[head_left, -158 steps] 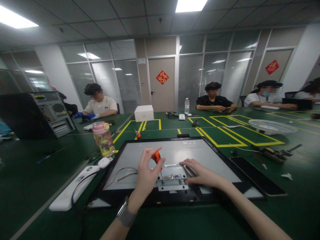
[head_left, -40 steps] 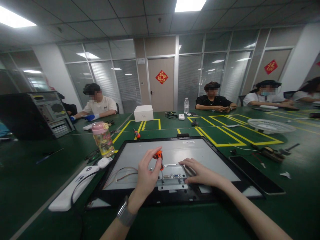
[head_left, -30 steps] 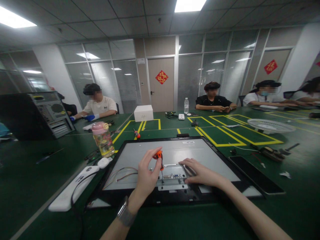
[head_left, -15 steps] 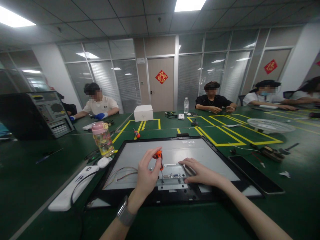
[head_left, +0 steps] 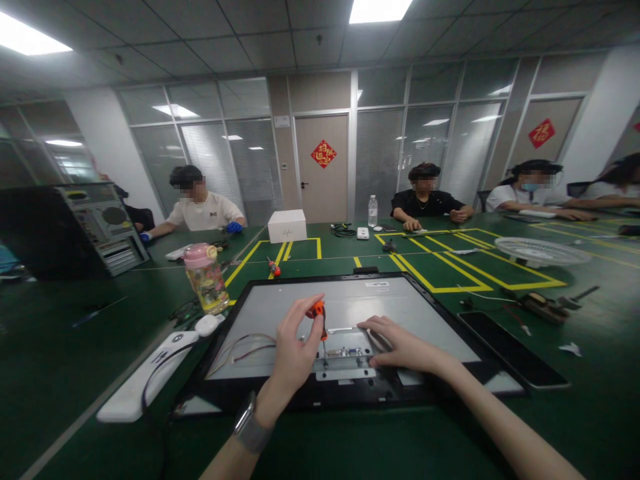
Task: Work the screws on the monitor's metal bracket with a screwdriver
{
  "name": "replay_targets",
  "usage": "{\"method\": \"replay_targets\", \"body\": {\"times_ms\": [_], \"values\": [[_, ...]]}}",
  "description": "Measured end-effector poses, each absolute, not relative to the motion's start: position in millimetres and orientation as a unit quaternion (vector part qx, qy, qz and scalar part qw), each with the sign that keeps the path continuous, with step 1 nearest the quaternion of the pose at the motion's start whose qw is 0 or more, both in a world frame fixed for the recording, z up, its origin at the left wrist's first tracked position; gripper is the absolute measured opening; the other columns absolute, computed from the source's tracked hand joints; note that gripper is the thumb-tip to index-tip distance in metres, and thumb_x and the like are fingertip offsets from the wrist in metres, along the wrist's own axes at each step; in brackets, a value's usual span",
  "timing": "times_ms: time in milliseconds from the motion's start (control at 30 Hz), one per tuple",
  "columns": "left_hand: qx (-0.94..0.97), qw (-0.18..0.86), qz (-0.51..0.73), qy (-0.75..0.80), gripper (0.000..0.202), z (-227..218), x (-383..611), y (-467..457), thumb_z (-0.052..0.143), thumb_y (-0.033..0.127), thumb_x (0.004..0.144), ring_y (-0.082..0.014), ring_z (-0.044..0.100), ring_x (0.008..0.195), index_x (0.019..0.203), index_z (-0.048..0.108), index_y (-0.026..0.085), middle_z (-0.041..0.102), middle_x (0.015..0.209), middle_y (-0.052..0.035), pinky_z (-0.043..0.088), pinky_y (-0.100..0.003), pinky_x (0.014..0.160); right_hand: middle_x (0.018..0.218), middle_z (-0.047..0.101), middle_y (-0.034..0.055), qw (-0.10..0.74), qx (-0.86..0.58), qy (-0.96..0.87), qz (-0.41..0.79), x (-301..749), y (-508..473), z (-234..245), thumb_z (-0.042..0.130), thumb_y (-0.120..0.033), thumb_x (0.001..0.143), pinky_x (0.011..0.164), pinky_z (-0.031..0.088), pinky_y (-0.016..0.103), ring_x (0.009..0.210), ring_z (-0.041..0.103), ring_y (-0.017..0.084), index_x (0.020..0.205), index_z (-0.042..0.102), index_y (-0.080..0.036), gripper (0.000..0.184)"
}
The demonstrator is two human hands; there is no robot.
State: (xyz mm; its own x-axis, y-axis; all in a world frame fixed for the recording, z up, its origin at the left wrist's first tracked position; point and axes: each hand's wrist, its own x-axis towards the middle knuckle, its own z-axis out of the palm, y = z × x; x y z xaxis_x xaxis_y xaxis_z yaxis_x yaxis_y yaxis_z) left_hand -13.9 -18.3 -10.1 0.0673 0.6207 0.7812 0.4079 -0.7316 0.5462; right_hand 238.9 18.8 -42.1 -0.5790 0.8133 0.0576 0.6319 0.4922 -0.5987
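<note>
An orange-and-black screwdriver (head_left: pixel 320 317) is pinched in the fingers of my left hand (head_left: pixel 296 340). It stands nearly upright, its shaft pointing down at the metal bracket (head_left: pixel 345 373); the exact contact of the tip is too small to make out. My right hand (head_left: pixel 397 343) lies at the bracket's right side, thumb and fingers apart, touching it. The bracket, with connector ports (head_left: pixel 345 352) along it, sits on the grey back of a black-framed display panel (head_left: pixel 425 307), which lies flat on the green table. Thin wires (head_left: pixel 245 340) run across the panel's left part.
Left of the panel are a white power strip (head_left: pixel 145 377) and a pink-lidded bottle (head_left: pixel 206 277). A black slab (head_left: pixel 510 348) lies to the right. Beyond are another screwdriver (head_left: pixel 274 268), a white box (head_left: pixel 287 226) and a computer case (head_left: pixel 75 230). Several people sit across the table.
My hands, the screwdriver and the panel look unmoved. Across the table, one person's blue-gloved hand has shifted right, and another person's hand has reached forward onto the table.
</note>
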Motion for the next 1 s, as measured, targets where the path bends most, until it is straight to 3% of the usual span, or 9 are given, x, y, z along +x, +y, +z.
{"method": "replay_targets", "body": {"times_ms": [233,367,867,1000], "values": [[0.708,0.080,0.593,0.374,0.027,-9.8,-12.5,-17.3,0.056,0.020,0.088,-0.0161,0.056,0.088,0.115,0.060,0.024,0.055,0.097,-0.0032,0.047,-0.030,0.080,0.131,0.051,0.0099,0.168,-0.422,-0.850,0.265,239.1,19.4,-42.3,0.073,-0.039,0.072,0.107,0.032,0.042,0.125,0.042,0.029,0.135,0.048,-0.022,0.070],[0.711,0.101,0.584,0.378,0.028,-8.5,-12.7,-17.8,0.047,0.020,0.092,-0.0164,0.056,0.089,0.117,0.059,0.023,0.057,0.098,-0.0043,0.047,-0.031,0.081,0.132,0.050,0.0100,0.170,-0.423,-0.851,0.262,239.7,19.1,-43.2,0.072,-0.041,0.072,0.107,0.032,0.043,0.125,0.041,0.030,0.135,0.048,-0.022,0.070],[0.709,0.101,0.585,0.380,0.028,-8.2,-13.0,-18.1,0.050,0.023,0.092,-0.0169,0.058,0.091,0.119,0.059,0.023,0.059,0.103,-0.0055,0.047,-0.031,0.083,0.133,0.050,0.0102,0.169,-0.423,-0.851,0.263,239.0,18.2,-42.4,0.072,-0.040,0.072,0.108,0.031,0.042,0.126,0.041,0.030,0.135,0.048,-0.021,0.070],[0.701,0.080,0.596,0.384,0.025,-8.1,-13.5,-18.1,0.055,0.023,0.090,-0.0159,0.058,0.085,0.114,0.062,0.022,0.058,0.093,-0.0031,0.047,-0.030,0.081,0.135,0.049,0.0098,0.168,-0.424,-0.849,0.266,238.9,18.2,-42.4,0.072,-0.040,0.073,0.109,0.030,0.043,0.128,0.040,0.030,0.136,0.048,-0.021,0.070]]}}
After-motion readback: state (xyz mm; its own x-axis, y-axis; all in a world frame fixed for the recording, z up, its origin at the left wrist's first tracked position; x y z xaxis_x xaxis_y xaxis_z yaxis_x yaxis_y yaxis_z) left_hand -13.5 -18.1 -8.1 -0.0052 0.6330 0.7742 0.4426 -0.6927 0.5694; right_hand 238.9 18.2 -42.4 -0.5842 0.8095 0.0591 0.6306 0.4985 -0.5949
